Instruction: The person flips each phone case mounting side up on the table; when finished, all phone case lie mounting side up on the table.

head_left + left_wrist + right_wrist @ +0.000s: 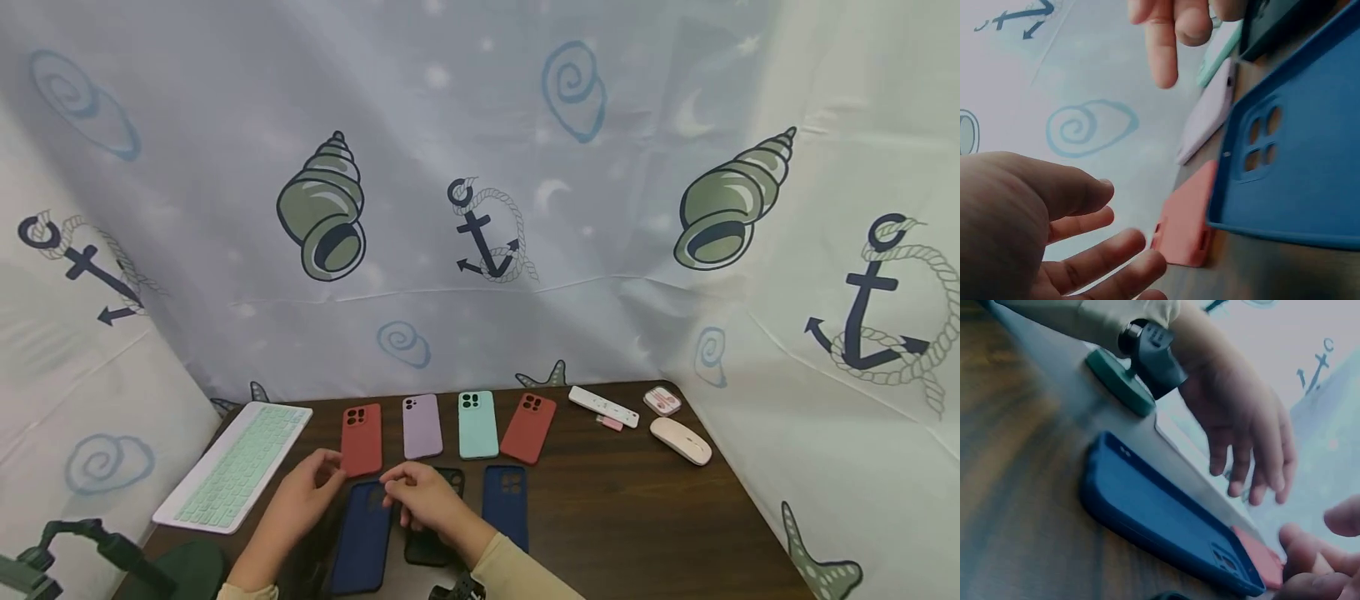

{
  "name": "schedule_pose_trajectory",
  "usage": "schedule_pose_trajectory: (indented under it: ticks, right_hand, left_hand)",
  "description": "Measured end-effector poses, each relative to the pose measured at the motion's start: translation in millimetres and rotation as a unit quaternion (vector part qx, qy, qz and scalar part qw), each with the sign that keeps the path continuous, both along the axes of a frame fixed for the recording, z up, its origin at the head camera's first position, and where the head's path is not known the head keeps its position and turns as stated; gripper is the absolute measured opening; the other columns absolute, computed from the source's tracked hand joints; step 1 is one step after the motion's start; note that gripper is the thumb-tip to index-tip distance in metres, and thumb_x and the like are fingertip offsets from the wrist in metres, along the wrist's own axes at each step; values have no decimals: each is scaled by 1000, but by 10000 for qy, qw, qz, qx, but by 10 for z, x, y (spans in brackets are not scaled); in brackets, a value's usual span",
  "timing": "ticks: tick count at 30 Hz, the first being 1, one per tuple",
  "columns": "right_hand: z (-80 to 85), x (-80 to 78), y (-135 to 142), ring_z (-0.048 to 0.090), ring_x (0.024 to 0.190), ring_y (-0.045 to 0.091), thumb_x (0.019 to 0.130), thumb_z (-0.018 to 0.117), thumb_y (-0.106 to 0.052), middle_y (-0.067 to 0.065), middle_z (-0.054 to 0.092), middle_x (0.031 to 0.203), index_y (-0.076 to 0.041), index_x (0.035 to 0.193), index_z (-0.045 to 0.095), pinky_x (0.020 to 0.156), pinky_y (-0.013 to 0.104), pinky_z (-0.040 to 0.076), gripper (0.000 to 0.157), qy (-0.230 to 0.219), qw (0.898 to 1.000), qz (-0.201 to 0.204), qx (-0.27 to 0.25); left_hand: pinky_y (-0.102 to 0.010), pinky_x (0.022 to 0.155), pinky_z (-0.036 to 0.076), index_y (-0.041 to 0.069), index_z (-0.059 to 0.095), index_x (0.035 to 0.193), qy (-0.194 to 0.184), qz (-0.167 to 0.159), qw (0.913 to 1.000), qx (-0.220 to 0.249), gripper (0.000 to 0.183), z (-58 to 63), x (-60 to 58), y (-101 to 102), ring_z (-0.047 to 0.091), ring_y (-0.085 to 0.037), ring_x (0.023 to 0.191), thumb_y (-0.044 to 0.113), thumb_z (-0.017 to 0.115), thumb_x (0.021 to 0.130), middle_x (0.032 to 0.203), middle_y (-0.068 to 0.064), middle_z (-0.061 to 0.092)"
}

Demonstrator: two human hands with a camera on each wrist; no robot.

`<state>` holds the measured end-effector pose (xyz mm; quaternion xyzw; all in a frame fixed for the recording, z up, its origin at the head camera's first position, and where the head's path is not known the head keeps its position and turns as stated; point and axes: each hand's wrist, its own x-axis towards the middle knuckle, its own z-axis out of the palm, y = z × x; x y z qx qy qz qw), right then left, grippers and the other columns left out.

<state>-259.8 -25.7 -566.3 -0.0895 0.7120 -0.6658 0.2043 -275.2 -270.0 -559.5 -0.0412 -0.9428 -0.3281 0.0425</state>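
Observation:
My left hand (300,496) hovers beside the lower end of a red phone case (362,442), fingers relaxed and holding nothing. My right hand (429,497) is over a black phone case (427,546), partly hiding it, fingers loosely bent and likewise holding nothing. Between the hands a dark blue phone case (358,546) lies with its hollow inside up; its camera cutouts show in the left wrist view. A second dark blue case (506,504) lies right of the black one, partly behind the right forearm. In the right wrist view, the left hand (1247,419) hangs above the nearer blue case (1166,519).
Along the back are a lilac case (422,427), a mint case (477,425) and another red case (528,428). A keyboard (236,467) lies left. At the right are a white power strip (603,407), a small pink item (610,423), a square case (663,401) and a mouse (681,441).

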Motion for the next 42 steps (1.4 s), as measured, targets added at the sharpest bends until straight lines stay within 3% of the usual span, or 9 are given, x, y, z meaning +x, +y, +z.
schedule_pose_trajectory:
  ticks: [3, 6, 11, 17, 21, 26, 32, 42]
  right_hand:
    - [4, -124, -36, 51, 49, 12, 101, 60, -26, 10, 75, 97, -22, 116, 70, 40, 25, 36, 18, 178, 9990, -405, 1]
    - [1, -220, -92, 50, 49, 14, 102, 60, -25, 16, 74, 103, -19, 122, 68, 39, 25, 37, 23, 372, 9975, -594, -76]
    - [-49, -330, -216, 51, 47, 13, 102, 59, -21, 21, 71, 107, -9, 132, 62, 36, 24, 38, 32, 528, 9957, -701, -305]
    - [-156, -439, -242, 53, 47, 14, 102, 60, -21, 21, 71, 112, -8, 133, 62, 36, 25, 41, 34, 467, 9935, -873, -556]
    - [-240, -492, -207, 57, 48, 16, 103, 57, -22, 18, 73, 112, -7, 135, 62, 36, 28, 44, 35, 606, 9904, -1078, -625]
    - [-327, -500, -233, 64, 50, 22, 104, 56, -20, 12, 76, 107, -3, 132, 64, 38, 33, 49, 34, 740, 9900, -1155, -341]
    - [-333, -491, -236, 69, 55, 26, 103, 56, -17, 9, 76, 102, -1, 128, 67, 39, 34, 50, 31, 751, 9907, -1129, 135]
    - [-389, -514, -258, 65, 50, 16, 101, 59, -17, 1, 77, 89, -9, 118, 75, 38, 30, 47, 24, 597, 9928, -867, 579]
  left_hand:
    - [-42, 80, 51, 7, 64, 125, 360, -102, 9992, -150, 32, 22, -136, 12, 63, -23, 98, 23, 69, 97, 108, -10, 67]
    - [-44, 78, 51, 6, 64, 124, 448, -155, 9979, -435, 34, 3, -241, 26, 62, -26, 97, 21, 72, 95, 112, -17, 62]
    - [-47, 75, 49, 5, 61, 132, 274, -190, 9964, -778, 47, -34, -371, 79, 58, -32, 92, 23, 76, 91, 117, -25, 54]
    - [-63, 87, 47, 5, 59, 136, -31, -20, 9963, -856, 55, -10, -466, 187, 54, -53, 113, 26, 77, 89, 130, -34, 46]
    - [-68, 92, 44, 3, 59, 135, -124, 59, 9968, -787, 58, 0, -517, 263, 50, -58, 116, 29, 79, 87, 132, -37, 46]
    - [-68, 94, 43, 3, 62, 131, -303, 51, 9954, -911, 57, -57, -499, 259, 50, -57, 118, 31, 81, 85, 129, -35, 50]
    - [-65, 95, 44, -1, 63, 131, -173, -6, 9957, -913, 59, -168, -462, 204, 51, -51, 117, 30, 82, 84, 125, -32, 57]
    - [-62, 94, 43, -4, 63, 132, -277, 5, 9966, -778, 61, -151, -424, 225, 51, -49, 116, 30, 81, 85, 126, -31, 58]
